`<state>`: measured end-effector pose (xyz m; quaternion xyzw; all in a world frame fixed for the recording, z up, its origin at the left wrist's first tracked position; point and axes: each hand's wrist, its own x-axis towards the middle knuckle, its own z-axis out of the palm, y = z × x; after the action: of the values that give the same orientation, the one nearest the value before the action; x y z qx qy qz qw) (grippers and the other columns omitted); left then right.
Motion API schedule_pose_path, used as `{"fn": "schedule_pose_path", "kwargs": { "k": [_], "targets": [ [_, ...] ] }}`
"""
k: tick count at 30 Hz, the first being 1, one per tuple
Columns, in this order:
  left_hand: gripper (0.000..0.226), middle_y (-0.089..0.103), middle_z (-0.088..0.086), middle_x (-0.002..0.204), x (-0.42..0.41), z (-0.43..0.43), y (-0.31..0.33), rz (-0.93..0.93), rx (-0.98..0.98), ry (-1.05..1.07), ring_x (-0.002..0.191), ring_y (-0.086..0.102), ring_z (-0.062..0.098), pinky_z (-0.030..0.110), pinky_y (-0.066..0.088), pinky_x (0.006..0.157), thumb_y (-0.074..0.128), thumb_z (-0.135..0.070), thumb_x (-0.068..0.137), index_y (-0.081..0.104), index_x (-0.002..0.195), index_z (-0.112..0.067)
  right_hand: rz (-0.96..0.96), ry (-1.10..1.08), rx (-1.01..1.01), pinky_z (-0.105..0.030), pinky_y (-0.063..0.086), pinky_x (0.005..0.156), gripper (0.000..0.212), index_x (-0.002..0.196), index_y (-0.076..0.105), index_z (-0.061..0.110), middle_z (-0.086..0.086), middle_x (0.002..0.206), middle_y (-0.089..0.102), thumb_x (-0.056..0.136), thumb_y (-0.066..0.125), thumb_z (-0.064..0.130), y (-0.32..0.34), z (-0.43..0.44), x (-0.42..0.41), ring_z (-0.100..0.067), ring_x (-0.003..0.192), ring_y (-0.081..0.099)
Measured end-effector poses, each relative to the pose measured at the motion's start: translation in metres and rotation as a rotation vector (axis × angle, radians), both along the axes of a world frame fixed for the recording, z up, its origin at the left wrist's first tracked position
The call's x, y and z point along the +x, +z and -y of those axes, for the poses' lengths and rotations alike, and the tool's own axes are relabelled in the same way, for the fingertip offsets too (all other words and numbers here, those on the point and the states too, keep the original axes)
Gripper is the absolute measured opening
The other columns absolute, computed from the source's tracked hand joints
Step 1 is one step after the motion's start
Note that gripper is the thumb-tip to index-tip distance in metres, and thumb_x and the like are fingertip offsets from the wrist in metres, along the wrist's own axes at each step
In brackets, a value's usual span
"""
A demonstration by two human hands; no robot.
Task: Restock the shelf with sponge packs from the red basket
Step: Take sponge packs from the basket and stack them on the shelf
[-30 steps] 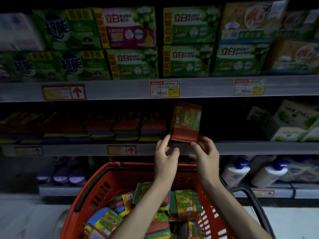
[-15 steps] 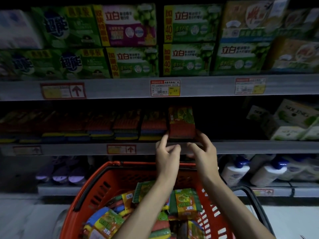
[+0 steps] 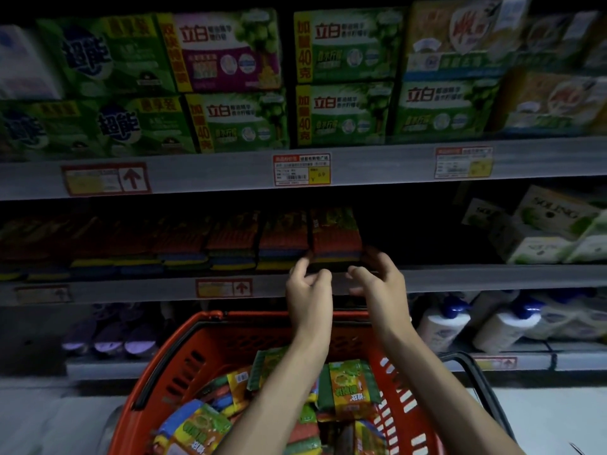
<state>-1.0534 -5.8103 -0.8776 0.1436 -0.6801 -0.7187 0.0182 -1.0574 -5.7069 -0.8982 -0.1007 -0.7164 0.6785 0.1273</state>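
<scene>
Both grips are up at the front edge of the middle shelf, and it is hard to call whether either one is truly grasping. The left hand point(image 3: 308, 292) has its fingers curled, fingertips at the lower left corner of the red, blue and yellow sponge pack in clear wrapping point(image 3: 335, 236); the right hand point(image 3: 381, 284) mirrors it at the lower right corner, fingers bent and loosely spread. Contact or a hair's gap? The dim light on that shelf does not let anyone tell.

The pack itself stands upright on the grey metal middle shelf point(image 3: 476, 277), at the right end of a row of matching sponge packs point(image 3: 184, 243), pressed just beside its neighbour. To its right the shelf goes dark, then white and green boxes point(image 3: 538, 231) sit well apart.

Down below, between the forearms and around them, the red plastic basket point(image 3: 184, 366) holds a jumble of more sponge packs, among them a green and yellow-labelled pack point(image 3: 349, 387) lying face up near the right forearm.

On the upper shelf, green detergent boxes point(image 3: 345, 80) are stacked two high, with a red and yellow price tag point(image 3: 301, 170) on the rail beneath. On the lowest shelf, white bottles with blue caps point(image 3: 473, 323) stand at the right.
</scene>
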Motion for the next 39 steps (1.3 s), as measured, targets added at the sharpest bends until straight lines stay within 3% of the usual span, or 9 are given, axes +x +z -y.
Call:
{"fn": "schedule_pose_path", "kwargs": {
  "k": [3,6,12,15,18,22,28,34,39],
  "targets": [
    [0.053,0.059,-0.023,0.103,-0.002,0.000,0.002,0.009,0.026,0.027,0.088,0.054,-0.005,0.023,0.041,0.085,0.057,-0.016,0.102,0.043,0.153,-0.016,0.011,-0.007,0.005,-0.040,0.058,0.077,0.024,0.115,0.066,0.018,-0.002,0.098,0.072,0.094,0.064,0.008,0.003,-0.003,-0.001,-0.014,0.087,0.070],
    [0.052,0.056,-0.026,0.092,-0.003,-0.001,0.002,0.009,0.029,0.044,0.090,0.059,0.001,0.022,0.043,0.078,0.057,-0.015,0.102,0.045,0.153,-0.017,0.030,0.005,-0.007,-0.041,0.057,0.078,0.025,0.108,0.065,0.031,0.001,0.098,0.071,0.091,0.067,0.013,0.005,-0.001,-0.001,-0.018,0.089,0.070],
    [0.051,0.056,-0.030,0.085,-0.005,0.002,-0.004,-0.032,-0.003,0.064,0.072,0.060,-0.014,0.009,0.044,0.069,0.056,-0.012,0.102,0.046,0.152,-0.015,0.052,0.005,0.015,-0.052,0.056,0.095,0.074,0.143,0.052,0.016,-0.010,0.136,0.062,0.075,0.066,0.041,0.006,0.006,0.000,-0.029,0.119,0.063],
    [0.047,0.060,-0.027,0.086,-0.007,0.004,-0.007,-0.047,-0.011,0.080,0.070,0.060,-0.016,0.008,0.048,0.065,0.056,-0.011,0.102,0.050,0.148,-0.014,0.054,0.018,-0.012,-0.036,0.062,0.083,0.074,0.144,0.051,0.012,-0.014,0.134,0.062,0.076,0.066,0.036,0.004,0.004,-0.002,-0.026,0.113,0.065],
    [0.039,0.073,-0.006,0.108,-0.007,0.006,-0.007,-0.056,-0.015,0.077,0.085,0.066,-0.005,0.015,0.051,0.071,0.056,-0.011,0.101,0.059,0.139,-0.015,0.038,0.036,-0.021,-0.022,0.059,0.068,0.044,0.133,0.058,0.014,-0.011,0.116,0.067,0.090,0.067,0.012,0.002,0.001,-0.002,-0.018,0.099,0.068],
    [0.031,0.072,-0.004,0.104,-0.006,0.012,-0.012,-0.088,-0.028,0.104,0.077,0.065,-0.009,0.010,0.050,0.065,0.058,-0.007,0.098,0.065,0.127,-0.017,0.021,0.028,-0.036,-0.023,0.058,0.068,0.044,0.130,0.059,0.025,0.002,0.114,0.069,0.093,0.063,0.002,0.002,0.000,-0.002,-0.013,0.095,0.069],
    [0.032,0.069,-0.007,0.108,-0.002,0.023,-0.018,-0.108,-0.098,0.052,0.077,0.063,-0.014,0.005,0.048,0.063,0.059,-0.010,0.099,0.062,0.129,-0.021,0.006,0.044,-0.019,-0.021,0.059,0.071,0.050,0.141,0.055,0.018,-0.006,0.128,0.065,0.094,0.063,0.005,0.000,0.000,-0.003,-0.015,0.102,0.067],
    [0.029,0.067,-0.011,0.114,0.007,0.035,-0.016,-0.153,-0.185,-0.047,0.086,0.060,-0.019,0.001,0.046,0.069,0.060,-0.012,0.100,0.064,0.124,-0.026,0.023,-0.012,0.002,-0.043,0.060,0.088,0.040,0.120,0.063,0.034,0.002,0.112,0.071,0.088,0.065,0.010,-0.004,0.000,-0.001,-0.022,0.104,0.068],
    [0.029,0.066,-0.013,0.115,0.016,0.044,-0.013,-0.193,-0.232,-0.095,0.096,0.061,-0.014,0.003,0.048,0.073,0.063,-0.017,0.099,0.065,0.125,-0.028,0.035,-0.044,0.012,-0.054,0.057,0.089,0.056,0.132,0.063,0.019,0.003,0.105,0.071,0.076,0.060,0.016,-0.002,0.004,0.007,-0.032,0.103,0.068]
  ]
}}
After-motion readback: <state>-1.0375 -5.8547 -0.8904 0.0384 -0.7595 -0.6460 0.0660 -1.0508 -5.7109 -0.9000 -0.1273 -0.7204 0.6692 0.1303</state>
